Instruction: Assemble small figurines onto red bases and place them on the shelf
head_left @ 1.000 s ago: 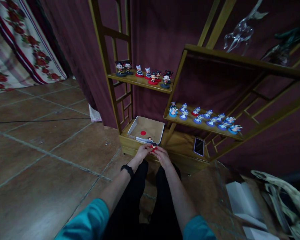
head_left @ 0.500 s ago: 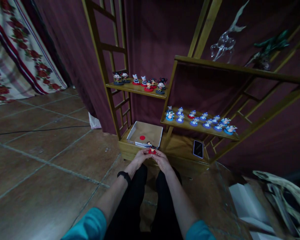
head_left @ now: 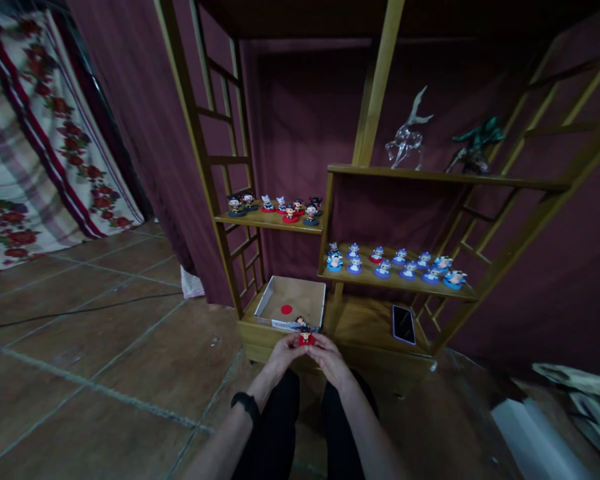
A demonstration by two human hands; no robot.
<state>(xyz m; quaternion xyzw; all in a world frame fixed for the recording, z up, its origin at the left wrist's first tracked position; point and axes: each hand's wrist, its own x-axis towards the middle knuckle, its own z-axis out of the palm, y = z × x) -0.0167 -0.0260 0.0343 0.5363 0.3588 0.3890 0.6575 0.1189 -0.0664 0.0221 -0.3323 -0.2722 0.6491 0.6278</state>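
Note:
Between my two hands is a small red figurine point(head_left: 306, 337) with a dark head, upright in front of the box. My left hand point(head_left: 285, 353) is closed on its left side, and my right hand point(head_left: 328, 355) is closed on its right side. Just beyond stands a shallow open cardboard box point(head_left: 307, 293) with white outer walls. Inside it lie a red disc point(head_left: 287, 309) and another small figurine point(head_left: 299, 321) near the front wall, partly hidden.
Several dark-haired and red figurines point(head_left: 290, 213) stand on the left shelf point(head_left: 265, 221). Several blue and purple ones point(head_left: 383, 269) line the lower right shelf. A phone point(head_left: 403, 324) lies at the bottom right. Above are a clear glass animal point(head_left: 406, 143) and a green sculpture point(head_left: 477, 145).
The view has tilted upward, so the shelves and my hands appear lower in the picture. Both hands still hold the red figurine in front of the box.

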